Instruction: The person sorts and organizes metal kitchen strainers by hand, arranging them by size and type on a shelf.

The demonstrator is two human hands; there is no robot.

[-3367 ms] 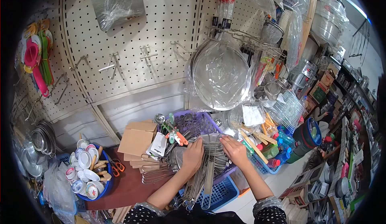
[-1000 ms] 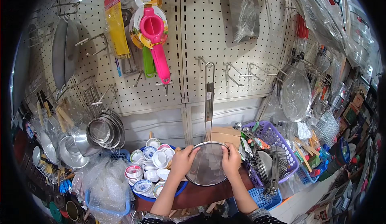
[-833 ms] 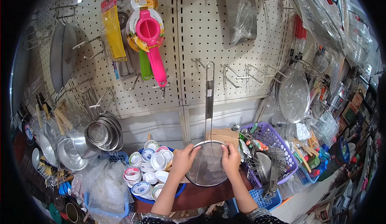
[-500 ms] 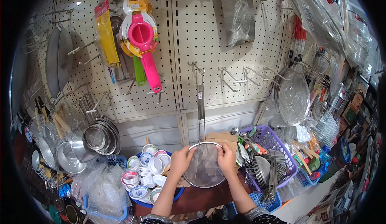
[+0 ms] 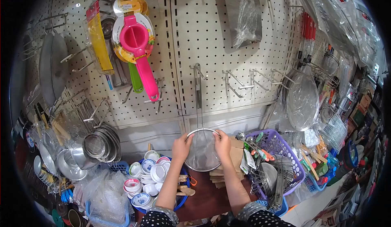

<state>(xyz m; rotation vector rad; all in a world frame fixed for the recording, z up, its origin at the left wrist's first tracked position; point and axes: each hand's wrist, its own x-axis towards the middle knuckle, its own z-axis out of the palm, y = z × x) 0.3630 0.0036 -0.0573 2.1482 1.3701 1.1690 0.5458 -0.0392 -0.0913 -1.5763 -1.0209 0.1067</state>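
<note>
A round wire-mesh strainer [image 5: 202,153] hangs downward in the middle of the view, its rim at the bottom and its long metal handle [image 5: 198,92] pointing up. The handle's top end overlaps a pegboard hook [image 5: 196,67]. My left hand [image 5: 181,147] is closed on the left side of the rim, thumb toward the mesh. On the right side, my right hand [image 5: 222,144] grips the same rim. Behind the strainer's lower right lie brown cardboard pieces [image 5: 236,155].
Left of my arms, a blue basket [image 5: 178,206] holds small bowls and wooden tools. A purple basket [image 5: 300,168] with metal utensils stands right. Strainers [image 5: 97,144] hang at the left, and a pink squeezer [image 5: 136,39] on the pegboard [image 5: 220,23]. Several hooks [image 5: 244,86] project right of the handle.
Both hands and the strainer have moved up and slightly left, toward the pegboard. The handle's top now lines up with the hook. More of the cardboard shows beside the mesh.
</note>
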